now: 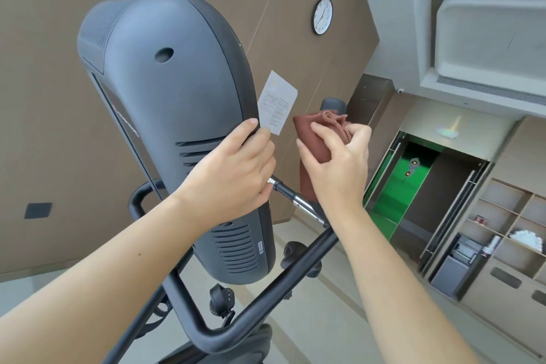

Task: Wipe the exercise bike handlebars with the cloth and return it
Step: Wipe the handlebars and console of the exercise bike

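A reddish-brown cloth (310,139) is bunched around the upright grip of the exercise bike's handlebar (332,104), whose grey tip shows above it. My right hand (336,165) is closed over the cloth and presses it against that grip. My left hand (233,168) grips the right edge of the bike's large grey console housing (165,115), thumb on top. A chrome and black handlebar section (295,198) runs below both hands. The black lower bar (266,298) crosses the foreground.
A white paper tag (276,103) hangs beside the console edge, just above my left thumb. Brown wall panels with a round clock (322,16) lie behind. Wooden shelving (508,233) and a dark doorway with green light (413,183) stand at the right.
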A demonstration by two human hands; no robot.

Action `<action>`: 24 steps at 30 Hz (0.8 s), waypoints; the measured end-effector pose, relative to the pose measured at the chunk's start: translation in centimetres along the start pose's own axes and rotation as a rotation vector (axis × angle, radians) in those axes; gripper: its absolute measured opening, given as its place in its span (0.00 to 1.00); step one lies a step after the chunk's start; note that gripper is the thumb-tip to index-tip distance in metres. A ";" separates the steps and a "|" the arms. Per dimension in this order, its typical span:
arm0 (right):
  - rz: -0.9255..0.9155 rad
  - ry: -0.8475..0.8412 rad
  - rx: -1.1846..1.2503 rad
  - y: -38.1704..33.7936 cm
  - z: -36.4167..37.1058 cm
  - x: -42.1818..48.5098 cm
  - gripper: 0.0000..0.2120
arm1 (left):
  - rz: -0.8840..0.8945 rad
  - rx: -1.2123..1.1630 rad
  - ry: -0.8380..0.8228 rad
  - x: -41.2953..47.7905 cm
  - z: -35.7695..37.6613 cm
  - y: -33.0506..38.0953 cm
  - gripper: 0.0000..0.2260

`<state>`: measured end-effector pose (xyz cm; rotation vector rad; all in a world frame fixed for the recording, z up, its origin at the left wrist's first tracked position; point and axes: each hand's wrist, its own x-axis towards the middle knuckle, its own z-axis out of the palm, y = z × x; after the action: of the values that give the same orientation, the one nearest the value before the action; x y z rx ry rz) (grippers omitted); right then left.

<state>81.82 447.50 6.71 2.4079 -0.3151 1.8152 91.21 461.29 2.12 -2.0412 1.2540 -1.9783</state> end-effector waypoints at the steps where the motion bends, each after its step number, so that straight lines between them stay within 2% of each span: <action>1: 0.004 0.002 0.004 0.2 0.1 -0.5 0.15 | -0.003 0.001 0.004 0.0 0.0 0.0 0.18; 7: -0.006 -0.049 0.007 2.4 0.7 -5.5 0.15 | -0.001 0.017 -0.031 0.1 0.0 -0.2 0.18; 11: 0.086 -0.105 0.196 3.3 0.2 -7.8 0.14 | -0.001 0.026 -0.050 0.1 -0.2 -0.1 0.18; 14: 0.114 0.030 0.328 2.6 -0.3 -6.7 0.15 | -0.018 0.013 -0.057 -0.1 -0.3 0.2 0.18; 17: 0.122 0.150 0.339 2.1 0.1 -4.1 0.16 | -0.048 -0.001 -0.033 -0.1 -0.3 0.2 0.17; 24: 0.021 0.011 0.245 5.3 1.1 -7.7 0.17 | -0.094 -0.064 -0.031 -0.1 -0.8 0.3 0.16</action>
<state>79.61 442.87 -1.17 2.5586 -0.1240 1.9803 90.41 461.59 2.04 -2.1910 1.2541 -1.9604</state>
